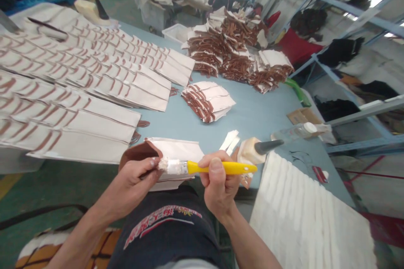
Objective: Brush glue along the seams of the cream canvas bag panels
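My right hand [219,180] is closed around the yellow handle of a paintbrush [227,167]. The brush points left, and its bristles are coated in a white substance. My left hand [139,183] pinches the edge of a brown and white fabric piece [176,147], right beside the bristle tip. This piece lies at the table's front edge, its brown side folded up at the left. Part of it is hidden behind my hands and the brush.
Overlapping rows of white pieces with brown edges [94,130] cover the left of the blue table [261,109]. A small stack [208,98] lies mid-table, larger piles [227,46] behind. At right are a block with a black handle [252,150], a clear bottle [293,132] and white padding [303,214].
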`<move>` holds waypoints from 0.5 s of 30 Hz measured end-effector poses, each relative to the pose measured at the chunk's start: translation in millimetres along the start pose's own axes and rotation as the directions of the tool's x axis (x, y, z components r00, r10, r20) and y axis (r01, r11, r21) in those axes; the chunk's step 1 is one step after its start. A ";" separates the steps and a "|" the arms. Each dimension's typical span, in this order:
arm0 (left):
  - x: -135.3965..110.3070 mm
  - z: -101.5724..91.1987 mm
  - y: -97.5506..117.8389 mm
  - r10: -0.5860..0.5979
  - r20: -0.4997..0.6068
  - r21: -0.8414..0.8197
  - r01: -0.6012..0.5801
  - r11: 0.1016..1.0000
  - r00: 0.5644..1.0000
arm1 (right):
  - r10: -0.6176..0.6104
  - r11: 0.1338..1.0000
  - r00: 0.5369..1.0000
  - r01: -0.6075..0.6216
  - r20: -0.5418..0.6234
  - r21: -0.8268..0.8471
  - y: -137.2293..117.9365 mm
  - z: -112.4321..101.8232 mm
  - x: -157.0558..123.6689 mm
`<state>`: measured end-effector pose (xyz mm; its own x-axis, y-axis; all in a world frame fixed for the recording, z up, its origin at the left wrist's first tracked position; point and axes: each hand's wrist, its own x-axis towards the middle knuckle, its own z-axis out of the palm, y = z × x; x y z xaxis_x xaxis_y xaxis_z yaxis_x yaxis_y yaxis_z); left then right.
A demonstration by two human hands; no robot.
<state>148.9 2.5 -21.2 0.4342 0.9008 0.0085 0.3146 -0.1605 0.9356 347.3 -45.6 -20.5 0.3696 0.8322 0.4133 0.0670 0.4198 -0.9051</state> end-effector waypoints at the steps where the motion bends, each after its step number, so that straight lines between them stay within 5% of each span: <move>1: 0.0 0.6 -0.2 -0.008 0.005 -0.006 0.008 1.000 1.000 | -0.001 1.000 1.000 0.001 -0.014 -0.005 0.1 -0.5 -0.7; 6: 1.7 -0.6 -1.5 -0.024 0.039 0.002 0.023 1.000 0.999 | 0.028 0.999 0.996 -0.026 0.086 -0.025 0.7 3.6 -1.8; 10: 5.7 -4.4 1.6 -0.033 -0.004 -0.062 0.033 0.998 0.999 | 0.044 0.999 0.989 -0.043 -0.144 0.011 8.8 7.3 17.3; 12: 8.2 -5.5 4.0 -0.046 -0.015 -0.095 0.044 0.994 0.999 | -0.048 0.991 0.981 0.023 -0.186 -0.134 16.1 6.1 26.2; 15: 13.0 -5.3 8.3 -0.095 0.020 -0.182 0.097 0.979 0.995 | -0.276 0.879 0.961 0.263 0.027 -0.398 26.6 2.8 28.5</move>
<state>152.7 15.1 -11.5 0.4194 0.9036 -0.0876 0.1967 0.0038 0.9805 357.1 -9.7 -32.6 0.3112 0.6939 0.6493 0.5254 0.4437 -0.7260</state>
